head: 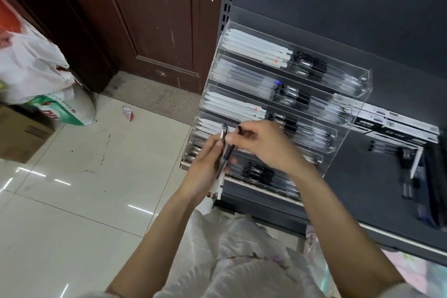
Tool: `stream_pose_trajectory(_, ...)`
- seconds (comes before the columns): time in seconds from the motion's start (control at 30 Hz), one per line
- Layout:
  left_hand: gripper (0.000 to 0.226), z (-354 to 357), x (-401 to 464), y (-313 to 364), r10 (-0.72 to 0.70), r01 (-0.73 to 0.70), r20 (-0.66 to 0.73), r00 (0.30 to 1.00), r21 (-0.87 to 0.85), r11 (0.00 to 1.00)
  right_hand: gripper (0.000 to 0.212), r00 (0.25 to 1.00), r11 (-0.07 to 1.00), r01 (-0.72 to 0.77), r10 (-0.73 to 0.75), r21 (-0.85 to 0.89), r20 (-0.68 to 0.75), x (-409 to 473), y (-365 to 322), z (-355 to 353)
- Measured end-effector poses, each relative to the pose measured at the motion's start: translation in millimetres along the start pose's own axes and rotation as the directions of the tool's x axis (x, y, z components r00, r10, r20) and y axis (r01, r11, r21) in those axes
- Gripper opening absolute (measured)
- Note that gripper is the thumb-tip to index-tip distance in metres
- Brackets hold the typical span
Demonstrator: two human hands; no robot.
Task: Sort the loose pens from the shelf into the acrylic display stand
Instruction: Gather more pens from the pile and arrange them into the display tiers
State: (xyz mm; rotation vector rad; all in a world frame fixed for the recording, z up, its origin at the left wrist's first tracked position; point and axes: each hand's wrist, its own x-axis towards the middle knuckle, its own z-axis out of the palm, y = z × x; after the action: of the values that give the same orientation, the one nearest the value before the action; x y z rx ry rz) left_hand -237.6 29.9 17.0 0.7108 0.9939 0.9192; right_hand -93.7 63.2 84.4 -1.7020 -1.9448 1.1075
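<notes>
nearest, at 6 o'clock: crinkled white fabric clothing (244,261), soft and rumpled, with small floral marks. largest beyond it: glossy pale floor tiles (72,201) from 7 to 9 o'clock, then a dark grey metal shelf (362,176) from 1 to 4 o'clock. on its left end, a clear acrylic display stand (348,113), stepped in tiers, packed with white and black pens lying lengthwise. at 3 o'clock, flat black-and-white pen boxes (396,126) and loose pens (406,176), blurred, on the shelf. at 11 o'clock, a scuffed dark brown panelled door (150,19). at 9 o'clock, a limp white plastic bag (31,68). centre: left hand (205,167) curled round a bundle of slim dark pens (223,152), held upright before the stand's lower tiers. right hand (261,143) pinching one pen's top end between thumb and fingertips.
</notes>
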Motion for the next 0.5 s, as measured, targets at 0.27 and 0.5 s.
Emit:
stream_pose_trajectory(0.27, 0.037, 20, -9, -3, -0.035, 0.065, 0.176, 0.984, -0.165, 0.984, 0.037, 0.981, 0.994, 0.051, -0.069, -0.101, -0.182, 7, 8, 15)
stream_pose_trajectory(0.5, 0.03, 20, -5, 1, -0.003, 0.005, 0.004, 1.0, -0.494, 0.87, 0.048, 0.935, 0.988, 0.022, 0.034, 0.154, -0.354, -13, 16, 11)
